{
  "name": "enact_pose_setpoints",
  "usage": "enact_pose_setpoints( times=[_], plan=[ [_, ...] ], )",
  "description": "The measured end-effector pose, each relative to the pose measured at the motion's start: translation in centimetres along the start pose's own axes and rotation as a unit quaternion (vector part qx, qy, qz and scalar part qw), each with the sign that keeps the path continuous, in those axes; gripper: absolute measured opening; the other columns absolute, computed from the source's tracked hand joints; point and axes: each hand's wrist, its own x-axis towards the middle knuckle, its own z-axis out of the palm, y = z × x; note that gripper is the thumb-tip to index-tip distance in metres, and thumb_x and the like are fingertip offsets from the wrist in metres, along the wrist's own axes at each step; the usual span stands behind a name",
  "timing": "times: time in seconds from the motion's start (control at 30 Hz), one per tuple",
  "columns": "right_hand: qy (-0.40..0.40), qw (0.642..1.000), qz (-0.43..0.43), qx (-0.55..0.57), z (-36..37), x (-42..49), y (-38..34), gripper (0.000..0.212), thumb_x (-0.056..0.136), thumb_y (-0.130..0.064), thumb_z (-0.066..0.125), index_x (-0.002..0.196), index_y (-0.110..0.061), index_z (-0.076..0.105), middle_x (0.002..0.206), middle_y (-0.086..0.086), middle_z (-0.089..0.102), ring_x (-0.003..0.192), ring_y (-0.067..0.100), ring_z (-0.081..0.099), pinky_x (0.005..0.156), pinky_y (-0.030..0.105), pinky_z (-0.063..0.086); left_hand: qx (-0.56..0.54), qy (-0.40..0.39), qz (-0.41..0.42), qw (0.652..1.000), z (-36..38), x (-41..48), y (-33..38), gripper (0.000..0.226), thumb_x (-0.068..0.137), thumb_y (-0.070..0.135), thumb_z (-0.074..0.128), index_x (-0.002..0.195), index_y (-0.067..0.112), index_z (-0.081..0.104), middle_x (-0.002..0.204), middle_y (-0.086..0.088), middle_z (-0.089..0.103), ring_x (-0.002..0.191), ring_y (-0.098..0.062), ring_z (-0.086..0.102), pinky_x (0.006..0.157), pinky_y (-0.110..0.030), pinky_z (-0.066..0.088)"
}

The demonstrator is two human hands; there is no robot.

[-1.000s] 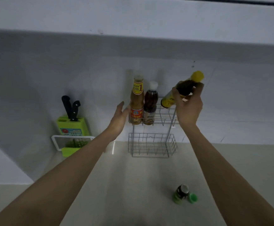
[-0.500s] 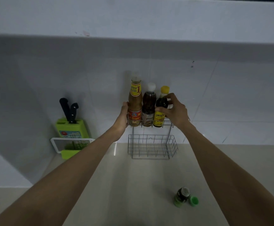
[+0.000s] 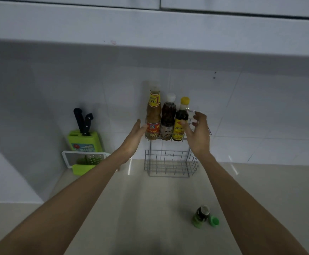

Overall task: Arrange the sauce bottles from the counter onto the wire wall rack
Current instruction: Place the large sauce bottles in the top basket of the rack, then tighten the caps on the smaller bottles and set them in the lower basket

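Right hand (image 3: 198, 134): released, fingers spread just right of the yellow-capped soy sauce bottle (image 3: 181, 122).
Left hand (image 3: 133, 139): flat, empty, at the wire wall rack (image 3: 172, 161)'s left edge beside the tall amber sauce bottle (image 3: 153, 118).
White-capped dark bottle (image 3: 168, 119): between them, upper tier.
Small green-capped bottle (image 3: 201, 216): on the glossy counter (image 3: 150, 208) below the rack.
Advice: steady the thin wire frame; seat the smooth bottles upright.

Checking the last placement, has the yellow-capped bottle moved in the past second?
Yes. The yellow-capped bottle went from tilted above the wire rack down into its top tier, upright beside the white-capped bottle; the right hand has released it.
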Motion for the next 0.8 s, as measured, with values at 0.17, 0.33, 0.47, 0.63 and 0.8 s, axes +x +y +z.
enact_pose_setpoints(
  times=[0.17,0.33,0.47,0.63,0.8],
  plan=[
    [-0.012,0.998,-0.05,0.025,0.3,-7.2,-2.0,0.02,0.092,-0.019,0.06,0.112,-0.018,0.054,0.1,-0.004,0.064,0.083,0.008,0.062,0.071,0.029,0.055,-0.005,0.037,-0.029,0.999,-3.2,-7.2,-4.4,0.033,0.098,0.026,0.052,0.13,0.02,0.059,0.133,0.002,0.06,0.123,-0.012,0.053,0.109,-0.033,0.035],
    [-0.302,0.947,-0.106,-0.029,2.7,-14.9,-3.7,0.01,0.088,-0.015,0.064,0.096,-0.021,0.067,0.089,-0.01,0.069,0.08,0.0,0.063,0.071,0.013,0.049,-0.052,0.155,-0.113,0.98,-6.3,-17.8,-11.3,0.034,0.095,-0.001,0.049,0.128,0.004,0.057,0.128,-0.015,0.063,0.12,-0.028,0.058,0.088,-0.026,0.042],
    [-0.496,0.85,-0.175,-0.029,4.6,-19.7,-5.8,0.013,0.088,-0.033,0.066,0.097,-0.023,0.068,0.093,-0.011,0.069,0.086,0.001,0.063,0.079,0.023,0.052,0.02,0.146,-0.145,0.978,-6.4,-25.9,-16.8,0.072,0.071,-0.036,0.027,0.132,-0.006,0.049,0.136,-0.024,0.052,0.131,-0.035,0.046,0.107,-0.038,0.038],
    [-0.571,0.733,-0.321,-0.183,6.1,-24.4,-7.3,0.055,0.075,-0.078,0.05,0.109,-0.035,0.052,0.089,-0.012,0.057,0.085,0.01,0.05,0.062,0.034,0.043,0.098,0.052,-0.142,0.984,-3.1,-30.9,-20.9,0.087,0.068,-0.001,0.071,0.144,0.021,0.035,0.14,0.006,0.044,0.128,-0.011,0.04,0.104,-0.029,0.034],
    [-0.544,0.708,-0.39,-0.225,6.7,-27.1,-7.1,0.048,0.081,-0.066,0.054,0.098,-0.023,0.042,0.09,0.002,0.061,0.079,0.024,0.053,0.056,0.034,0.033,0.085,0.151,-0.125,0.977,0.8,-29.9,-22.5,0.038,0.068,0.03,0.083,0.102,0.028,0.066,0.095,0.014,0.07,0.087,0.004,0.065,0.074,-0.013,0.049]
  ],
)
